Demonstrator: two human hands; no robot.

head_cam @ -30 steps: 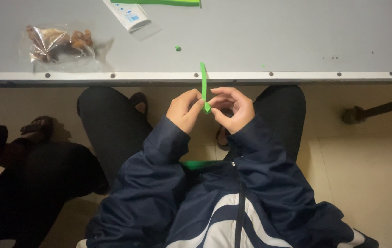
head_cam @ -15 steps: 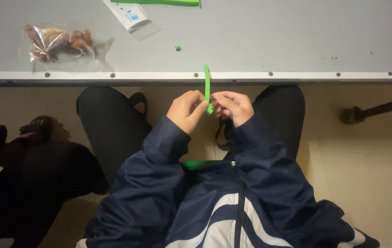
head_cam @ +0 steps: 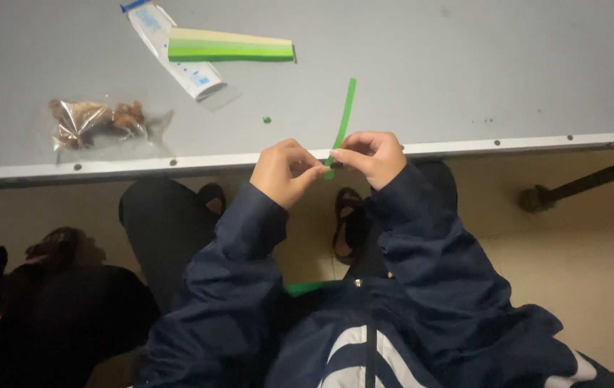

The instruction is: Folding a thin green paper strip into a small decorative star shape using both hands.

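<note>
fingers pinched on a green paper strip

fingertips (head_cam: 319,171) of both hands meet at the lower end of a narrow green paper strip (head_cam: 343,118), closed tight on it from either side. the left hand (head_cam: 285,172) curls in from the left, thumb and forefinger pressed together on the strip; the right hand (head_cam: 371,154) does the same from the right, its other fingers folded into the palm. the strip rises from the pinch, leaning a little to the right, its upper part over the edge of the grey surface (head_cam: 465,65), with the hands just at that edge.

a tiny green scrap (head_cam: 266,119) lies on the surface near the strip, to its left. further back lies a stack of paper strips (head_cam: 231,47) in shades from cream to green, flat and lengthwise. touching its left end is a slim white and blue wrapper (head_cam: 174,50), set at a slant; what is in it cannot be told. well apart to the left, near the front edge, a clear plastic bag (head_cam: 102,126) holds brown lumpy pieces, bunched toward its left and middle.

dark blue sleeves (head_cam: 249,251) with white stripes on the jacket run back from the hands. below the surface, a sandalled foot (head_cam: 350,215) rests on the pale floor.
</note>
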